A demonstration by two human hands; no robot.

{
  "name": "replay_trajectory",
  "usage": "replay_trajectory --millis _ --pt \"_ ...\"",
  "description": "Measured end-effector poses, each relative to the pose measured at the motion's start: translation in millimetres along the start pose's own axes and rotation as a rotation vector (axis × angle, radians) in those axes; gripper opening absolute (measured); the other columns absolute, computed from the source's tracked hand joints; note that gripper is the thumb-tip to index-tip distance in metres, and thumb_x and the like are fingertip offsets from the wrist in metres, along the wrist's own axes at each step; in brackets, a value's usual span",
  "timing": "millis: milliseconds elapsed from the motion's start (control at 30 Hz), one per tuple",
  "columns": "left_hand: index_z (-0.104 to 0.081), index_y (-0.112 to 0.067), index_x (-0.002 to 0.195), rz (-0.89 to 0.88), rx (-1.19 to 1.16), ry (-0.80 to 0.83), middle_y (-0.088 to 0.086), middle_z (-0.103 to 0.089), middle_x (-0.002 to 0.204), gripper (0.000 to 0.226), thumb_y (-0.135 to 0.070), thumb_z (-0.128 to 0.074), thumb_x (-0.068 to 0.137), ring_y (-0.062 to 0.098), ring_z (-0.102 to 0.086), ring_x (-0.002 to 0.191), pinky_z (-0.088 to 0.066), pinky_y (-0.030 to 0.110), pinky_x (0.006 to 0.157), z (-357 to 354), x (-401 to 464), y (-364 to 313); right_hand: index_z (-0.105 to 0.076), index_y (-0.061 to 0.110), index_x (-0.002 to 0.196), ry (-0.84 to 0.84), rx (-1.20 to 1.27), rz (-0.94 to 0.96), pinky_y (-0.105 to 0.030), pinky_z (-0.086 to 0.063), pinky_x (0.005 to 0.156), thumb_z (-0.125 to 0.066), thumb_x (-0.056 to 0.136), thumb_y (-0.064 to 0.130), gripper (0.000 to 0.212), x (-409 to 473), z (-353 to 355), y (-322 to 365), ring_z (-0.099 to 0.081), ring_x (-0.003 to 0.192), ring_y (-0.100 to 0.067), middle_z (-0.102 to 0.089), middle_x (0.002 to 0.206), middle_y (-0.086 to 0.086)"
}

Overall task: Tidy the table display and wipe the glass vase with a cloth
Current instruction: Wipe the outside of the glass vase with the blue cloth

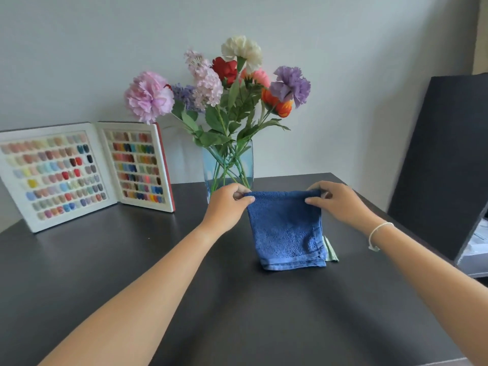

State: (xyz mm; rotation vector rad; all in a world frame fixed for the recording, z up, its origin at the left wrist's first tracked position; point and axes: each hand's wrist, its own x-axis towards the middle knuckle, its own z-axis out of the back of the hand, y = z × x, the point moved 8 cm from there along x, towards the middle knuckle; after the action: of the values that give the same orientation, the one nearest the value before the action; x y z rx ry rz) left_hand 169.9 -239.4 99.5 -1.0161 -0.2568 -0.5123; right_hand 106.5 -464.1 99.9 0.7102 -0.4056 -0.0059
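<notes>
A folded blue cloth (pixel 286 229) hangs from its top edge just in front of the glass vase (pixel 229 165), its lower hem resting on the dark table (pixel 132 273). My left hand (pixel 227 204) pinches the cloth's top left corner. My right hand (pixel 336 203) pinches the top right corner. The clear bluish vase stands at the table's back edge and holds several artificial flowers (pixel 224 80) in pink, purple, red, white and orange. Both hands are just in front of the vase's base.
An open white book of coloured nail samples (pixel 79 173) stands upright at the back left. A pale green cloth edge (pixel 331 250) peeks out behind the blue cloth. A dark panel (pixel 443 167) leans at the right, past the table's edge.
</notes>
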Motion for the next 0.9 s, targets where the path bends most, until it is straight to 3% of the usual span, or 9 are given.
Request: replay_trajectory --millis 200,367,567,733,900 --pt "-0.065 -0.016 0.088 0.009 -0.033 -0.169 -0.011 -0.061 0.076 0.006 -0.017 -0.065 0.082 -0.002 -0.056 0.070 -0.038 -0.001 0.060 49 22 33 -0.062 0.029 0.083 -0.099 0.107 0.016 -0.019 -0.036 0.058 -0.064 0.081 0.029 0.003 41 -36 28 -0.050 0.067 -0.001 -0.056 0.070 0.017" --pt "-0.064 -0.010 0.092 0.006 -0.046 -0.318 -0.003 -0.063 0.084 0.010 -0.015 -0.062 0.084 -0.002 -0.054 0.073 -0.038 -0.001 0.063 70 49 62 -0.064 0.032 0.084 -0.245 0.219 0.011 -0.019 -0.038 0.059 -0.062 0.081 0.028 0.005 78 -64 45 -0.052 0.069 -0.003 -0.060 0.079 0.016" --pt "-0.062 -0.007 0.098 0.022 -0.068 -0.439 -0.001 -0.062 0.089 0.017 -0.018 -0.060 0.086 0.008 -0.055 0.078 -0.038 -0.001 0.062 81 91 93 -0.063 0.027 0.085 -0.411 0.322 -0.022 -0.024 -0.040 0.071 -0.060 0.082 0.027 0.004 125 -94 50 -0.055 0.083 -0.013 -0.064 0.090 0.006" --pt "-0.061 -0.008 0.097 0.054 -0.167 -0.497 0.002 -0.062 0.092 0.016 -0.020 -0.062 0.085 0.003 -0.053 0.074 -0.038 0.001 0.062 82 124 115 -0.065 0.020 0.091 -0.545 0.289 0.009 -0.031 -0.043 0.076 -0.059 0.082 0.028 0.014 150 -105 51 -0.054 0.093 -0.022 -0.064 0.093 0.003" --pt "-0.060 -0.017 0.095 0.026 -0.325 -0.465 0.010 -0.062 0.111 0.014 -0.023 -0.063 0.084 0.018 -0.057 0.096 -0.044 0.020 0.081 71 144 122 -0.065 0.015 0.092 -0.685 0.306 0.027 -0.039 -0.045 0.082 -0.063 0.081 0.024 0.015 157 -104 46 -0.052 0.093 -0.024 -0.058 0.098 -0.004"
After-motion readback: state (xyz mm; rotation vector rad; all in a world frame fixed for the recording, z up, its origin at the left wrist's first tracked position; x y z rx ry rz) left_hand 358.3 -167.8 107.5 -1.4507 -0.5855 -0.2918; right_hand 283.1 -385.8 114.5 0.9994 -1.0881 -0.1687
